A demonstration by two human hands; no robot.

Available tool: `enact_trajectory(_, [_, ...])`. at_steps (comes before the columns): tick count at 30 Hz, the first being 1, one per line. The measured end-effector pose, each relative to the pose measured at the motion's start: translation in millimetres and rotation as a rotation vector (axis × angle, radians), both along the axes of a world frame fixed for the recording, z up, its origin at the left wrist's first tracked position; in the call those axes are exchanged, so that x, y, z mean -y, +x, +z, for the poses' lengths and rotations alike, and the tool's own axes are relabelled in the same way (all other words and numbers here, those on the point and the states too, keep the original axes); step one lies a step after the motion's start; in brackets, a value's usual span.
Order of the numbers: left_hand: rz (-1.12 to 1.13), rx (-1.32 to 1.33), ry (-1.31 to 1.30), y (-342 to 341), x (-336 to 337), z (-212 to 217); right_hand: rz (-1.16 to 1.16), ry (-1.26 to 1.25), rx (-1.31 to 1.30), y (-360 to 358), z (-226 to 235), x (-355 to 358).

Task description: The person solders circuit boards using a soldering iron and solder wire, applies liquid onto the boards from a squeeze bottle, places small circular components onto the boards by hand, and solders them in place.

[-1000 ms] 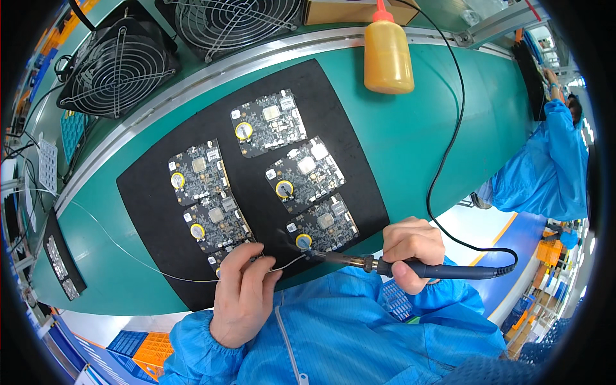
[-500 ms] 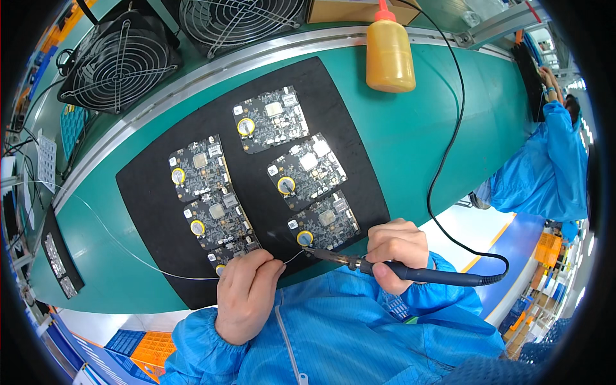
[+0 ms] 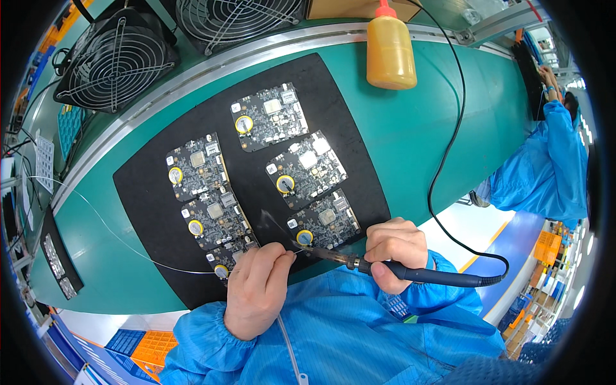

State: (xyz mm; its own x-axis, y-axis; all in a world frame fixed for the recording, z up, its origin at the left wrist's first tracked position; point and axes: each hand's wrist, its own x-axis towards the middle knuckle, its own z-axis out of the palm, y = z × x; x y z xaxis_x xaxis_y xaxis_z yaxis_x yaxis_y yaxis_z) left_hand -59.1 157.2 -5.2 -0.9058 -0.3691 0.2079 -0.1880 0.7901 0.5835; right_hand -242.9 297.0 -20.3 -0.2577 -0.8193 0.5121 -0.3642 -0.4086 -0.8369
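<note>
Right hand (image 3: 396, 247) grips the soldering iron (image 3: 410, 272) in a closed fist; its long axis runs nearly level, tip pointing left at the nearest circuit board (image 3: 323, 224) on the black mat (image 3: 154, 212). Left hand (image 3: 256, 289) pinches solder wire (image 3: 122, 240) toward the tip.

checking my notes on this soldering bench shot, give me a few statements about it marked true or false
1. The right hand grips a soldering iron. True.
2. Six circuit boards lie on the black mat. True.
3. The yellow bottle lies tipped over on the mat. False: it stands upright on the green bench, off the mat.
4. The left hand rests on a fan. False: it sits at the mat's near edge, feeding thin solder wire.
5. The iron's tip meets the nearest right-column board. True.
</note>
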Motion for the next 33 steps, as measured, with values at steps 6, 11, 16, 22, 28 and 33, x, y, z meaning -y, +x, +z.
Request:
enact_trajectory(6, [-0.022, 0.023, 0.015, -6.9, -2.0, 1.8, 0.007, -0.004, -0.021, 1.5, 0.6, -1.2])
enact_trajectory(11, [-0.015, 0.045, 0.053, 2.5, -0.8, 12.6, 0.009, -0.018, -0.028, 3.9, 1.3, -1.1])
enact_trajectory(16, [0.375, -0.027, -0.083, 40.0, 18.9, 28.2, 0.003, -0.002, -0.015, -1.1, 15.6, -7.1])
enact_trajectory(22, [0.891, 0.160, 0.200, 92.3, 53.9, 32.6, -0.147, -0.039, 0.054, -20.8, 31.7, -15.7])
enact_trajectory(28, [0.646, 0.087, 0.378, 180.7, 73.9, -32.9, -0.344, -0.054, 0.215, -39.1, 63.4, -22.2])
enact_trajectory(33, [0.639, -0.196, 1.064, 175.1, 74.1, -51.9, -0.486, -0.202, 0.161, -53.4, 115.8, -13.8])
